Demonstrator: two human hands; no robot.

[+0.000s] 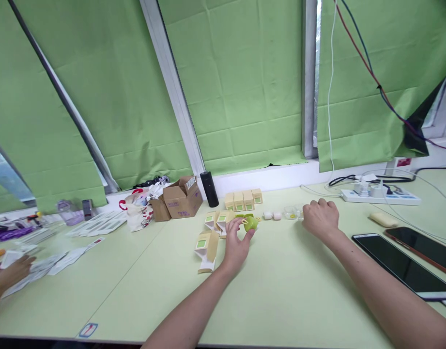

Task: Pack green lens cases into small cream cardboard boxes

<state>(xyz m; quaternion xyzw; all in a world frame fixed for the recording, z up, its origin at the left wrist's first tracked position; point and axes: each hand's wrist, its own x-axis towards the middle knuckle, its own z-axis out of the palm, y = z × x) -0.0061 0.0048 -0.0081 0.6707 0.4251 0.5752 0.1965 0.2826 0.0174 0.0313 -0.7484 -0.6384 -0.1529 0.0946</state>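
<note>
Pinching, in the head view: my left hand (pixel 237 245), thumb and fingers on either side of a glossy green rounded piece (pixel 250 223), around the middle of the bench (pixel 281 291); from my remote seat I cannot tell whether the piece touches the surface. My right hand (pixel 320 218): knuckles up, fingers curled under, beside a clear plastic piece (pixel 291 212); whether it grips anything, I cannot tell. Between both hands: two small pale cylinders (pixel 277 216), side by side.

Left of the green piece: three open cream cartons (pixel 207 245), one set closer to the near edge, white flap out. Behind it, toward the far edge: four cream cartons in a row (pixel 238 201).

Far edge, left of that row: black upright cylinder (pixel 209 189); cardboard box (pixel 184 199). Far edge, right: white power strip (pixel 380 196), plugs fitted. Toward the right edge: two phones (pixel 400 264), dark screens up; cream rounded object (pixel 383 219). Left end: a co-worker's hand (pixel 19 270), at white papers (pixel 68 259).
</note>
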